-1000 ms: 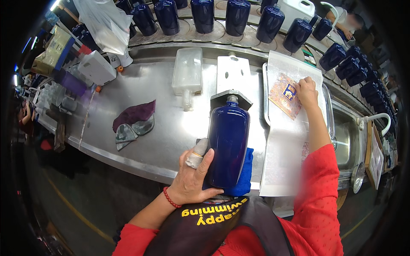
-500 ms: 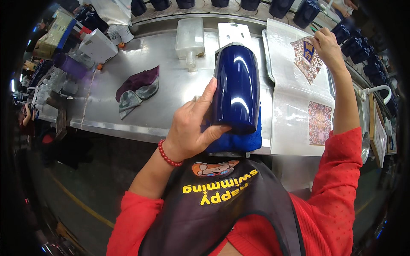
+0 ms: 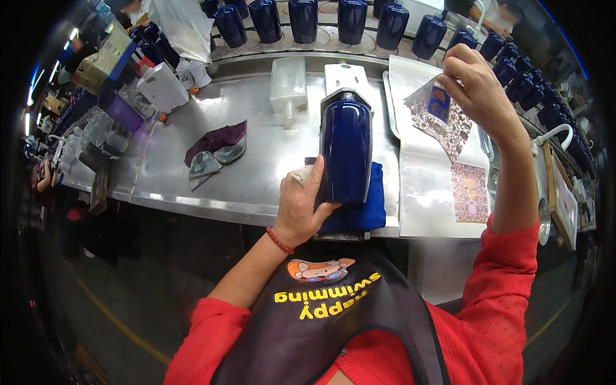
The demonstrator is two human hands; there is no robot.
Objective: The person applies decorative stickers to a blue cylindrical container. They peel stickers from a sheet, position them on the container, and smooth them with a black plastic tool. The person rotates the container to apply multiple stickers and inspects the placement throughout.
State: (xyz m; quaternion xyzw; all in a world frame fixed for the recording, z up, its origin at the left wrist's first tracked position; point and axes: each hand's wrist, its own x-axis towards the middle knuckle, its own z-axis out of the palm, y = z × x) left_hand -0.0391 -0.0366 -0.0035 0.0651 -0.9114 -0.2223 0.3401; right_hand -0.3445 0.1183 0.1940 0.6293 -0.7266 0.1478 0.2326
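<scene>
In front of me, a glossy dark blue bottle point(image 3: 347, 151) lies with its neck pointing away, above a folded blue cloth point(image 3: 370, 213). My left hand point(image 3: 300, 208) is closed around the bottle's near left side, and a pale wrap shows on one finger. At the right, my right hand point(image 3: 478, 96) pinches the top corner of a thin patterned decal point(image 3: 431, 125) with a blue and gold panel. The decal hangs tilted over a pale sheet point(image 3: 423, 205). Another patterned decal point(image 3: 470, 192) lies flat on that sheet.
Purple and grey cloths point(image 3: 217, 146) lie on the metal table point(image 3: 256, 186). A clear rectangular bottle point(image 3: 289, 86) and a white block point(image 3: 346, 78) stand behind. Several blue bottles point(image 3: 303, 20) line the far track. A purple container point(image 3: 122, 112) stands left; a white curved pipe point(image 3: 557, 133) stands right.
My right hand has moved left with the decal, closer to the bottle. My left hand still holds the bottle, whose neck end now shows more. The whole view has shifted, revealing more of the far track.
</scene>
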